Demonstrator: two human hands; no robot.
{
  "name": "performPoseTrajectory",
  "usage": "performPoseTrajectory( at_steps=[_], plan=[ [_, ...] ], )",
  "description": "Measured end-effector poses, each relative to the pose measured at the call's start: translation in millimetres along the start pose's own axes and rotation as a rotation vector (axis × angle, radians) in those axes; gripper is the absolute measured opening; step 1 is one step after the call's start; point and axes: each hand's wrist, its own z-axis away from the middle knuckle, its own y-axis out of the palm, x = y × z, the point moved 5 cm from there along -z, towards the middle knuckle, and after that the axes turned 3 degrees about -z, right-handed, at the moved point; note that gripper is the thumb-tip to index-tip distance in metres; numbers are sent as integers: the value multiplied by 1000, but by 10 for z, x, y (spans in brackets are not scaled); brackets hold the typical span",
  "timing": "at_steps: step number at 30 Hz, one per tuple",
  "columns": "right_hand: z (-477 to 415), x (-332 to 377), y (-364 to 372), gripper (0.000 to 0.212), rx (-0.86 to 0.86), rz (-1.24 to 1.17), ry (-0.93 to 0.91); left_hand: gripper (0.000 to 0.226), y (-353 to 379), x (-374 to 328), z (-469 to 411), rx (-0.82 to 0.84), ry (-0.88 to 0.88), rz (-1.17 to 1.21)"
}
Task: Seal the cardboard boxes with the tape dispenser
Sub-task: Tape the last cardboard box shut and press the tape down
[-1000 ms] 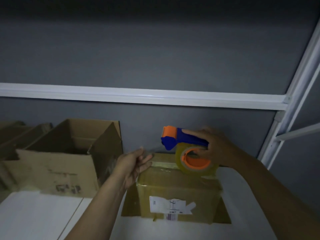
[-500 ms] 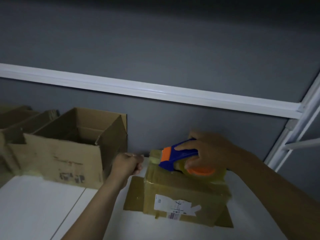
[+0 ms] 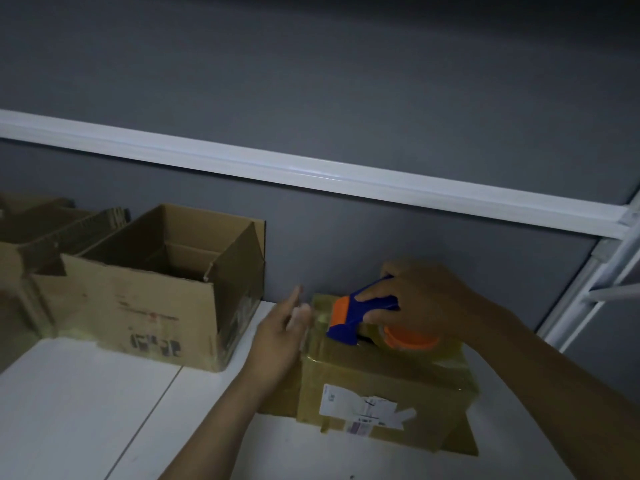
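Tape dispenser (image 3: 363, 315), blue and orange, resting on top of taped cardboard box (image 3: 381, 386), box on white table (image 3: 86, 410), right hand (image 3: 422, 299) gripping dispenser handle, left hand (image 3: 280, 337) blurred, fingers straight, holding nothing, at box's upper left edge, open carton (image 3: 145, 306) to the left.

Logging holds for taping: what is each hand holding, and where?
Right hand grips the tape dispenser by its blue handle; left hand, open, holds nothing.
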Motion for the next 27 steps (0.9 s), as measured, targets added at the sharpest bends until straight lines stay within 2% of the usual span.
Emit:
performPoseTrajectory(
  at_steps=[1,3,5,6,9,12,17,21,27],
  plan=[
    [-1,2,-2,47,4,9,0,67,94,-46,29,168,41,-23],
    [0,3,-4,49,26,17,-1,99,241,-29,71,429,141,-211],
    [5,2,-11,50,39,32,-10,127,229,-11,23,490,192,-369],
    [9,1,-14,49,42,43,-21,130,214,-24,-4,500,211,-440],
    [28,-17,-47,46,72,31,-35,130,184,-108,-25,470,269,-657],
    [72,-59,-131,46,108,-21,-35,125,162,-126,-47,420,241,-712],
    [259,-299,-292,41,139,-139,-10,127,106,-95,-76,430,240,-818],
    [528,-592,-318,42,139,-39,34,127,128,-93,-81,464,248,-865],
    [550,-482,-187,46,80,23,-28,129,232,-316,-46,482,370,-1126]
  ],
)
